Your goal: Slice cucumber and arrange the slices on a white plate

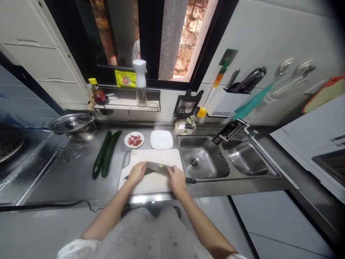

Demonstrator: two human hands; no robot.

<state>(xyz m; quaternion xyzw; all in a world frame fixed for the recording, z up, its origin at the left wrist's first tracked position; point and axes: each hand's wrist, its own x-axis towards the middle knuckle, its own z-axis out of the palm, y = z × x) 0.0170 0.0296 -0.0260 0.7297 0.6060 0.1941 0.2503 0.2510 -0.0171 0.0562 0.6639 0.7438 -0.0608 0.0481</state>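
Note:
A white cutting board [159, 156] lies on the steel counter in front of me. My left hand [136, 172] presses down with curled fingers on a green cucumber [147, 172] lying on the board. My right hand [176, 178] is closed round the black handle of a broad knife [159, 167], whose blade lies across the cucumber. A cut slice clings to the blade, and another slice [134, 152] rests near the board's far left corner.
Two whole cucumbers [105, 154] lie left of the board. Behind it stand a small plate of chopped red chilli [134, 140] and an empty white square plate [161, 139]. A double sink [223, 160] is to the right, a lidded steel pot [74, 125] at far left.

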